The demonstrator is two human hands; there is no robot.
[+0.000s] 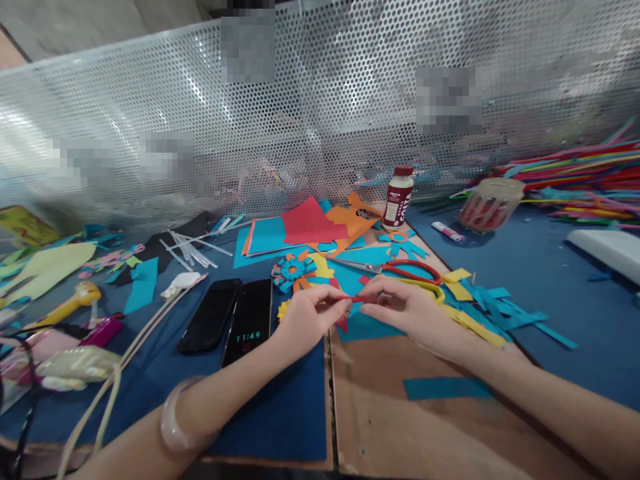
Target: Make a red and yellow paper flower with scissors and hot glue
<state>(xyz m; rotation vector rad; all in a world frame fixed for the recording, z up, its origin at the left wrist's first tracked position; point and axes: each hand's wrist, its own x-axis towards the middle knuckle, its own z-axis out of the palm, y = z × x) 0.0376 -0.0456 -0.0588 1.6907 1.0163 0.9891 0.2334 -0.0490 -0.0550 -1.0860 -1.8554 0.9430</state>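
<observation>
Between my two hands a small, narrow red paper strip (357, 299) is stretched, pinched at both ends. My left hand (313, 310) has thumb and fingers closed on its left end. The right end sits in the closed fingers of my right hand (400, 307), which hide part of it. Just beyond my hands lie a blue and orange paper flower (293, 270) and red-handled scissors (390, 268). Blue paper (365, 327) lies under my hands, and yellow paper strips (473, 323) are beside my right hand.
Two black phones (210, 317) lie left of my hands, near a cable (115, 373) and a yellow glue gun (75, 303). A brown bottle (399, 197) and a glass jar (490, 205) stand behind. A perforated metal screen (310, 133) bounds the table's back. One blue strip (447, 388) lies in front.
</observation>
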